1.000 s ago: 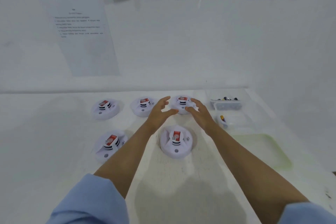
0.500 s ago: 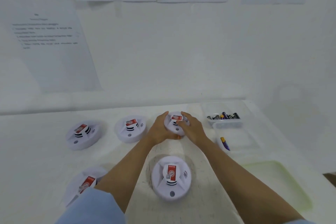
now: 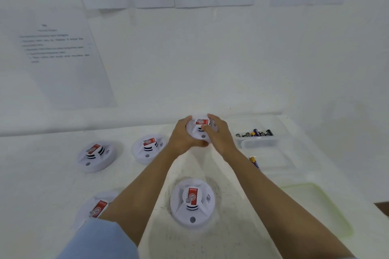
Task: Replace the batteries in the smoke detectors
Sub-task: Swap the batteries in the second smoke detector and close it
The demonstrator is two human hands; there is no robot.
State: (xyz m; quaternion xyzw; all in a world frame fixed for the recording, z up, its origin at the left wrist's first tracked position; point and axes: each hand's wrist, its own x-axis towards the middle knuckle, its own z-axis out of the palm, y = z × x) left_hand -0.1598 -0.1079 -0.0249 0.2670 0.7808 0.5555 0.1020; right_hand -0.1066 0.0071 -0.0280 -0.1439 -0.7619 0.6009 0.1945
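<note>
Both hands clasp the far smoke detector (image 3: 201,130) at the back of the table (image 3: 242,206): the left hand (image 3: 182,135) wraps its left edge with fingers curled over the rim, and the right hand (image 3: 219,132) cups the right side, thumb lying across the red label on its raised centre. It seems to be raised or tipped a little off the surface, though I cannot tell for certain.

As I judge it, the step is picking this unit up to turn it over and reach the battery compartment. To do it well, hold the rim rather than the centre, keep both palms snug so the smooth shell does not slip, bring it closer before flipping, and twist the base off gently.

Four more smoke detectors lie label-up: one near the middle front (image 3: 192,203), one at the front left (image 3: 96,209) partly hidden by the left forearm, and two in the back row (image 3: 148,147) (image 3: 95,154). To the right, a clear tray holds batteries (image 3: 254,133), a single battery (image 3: 254,161) lies nearer, and a pale green tray (image 3: 315,206) sits closest.
</note>
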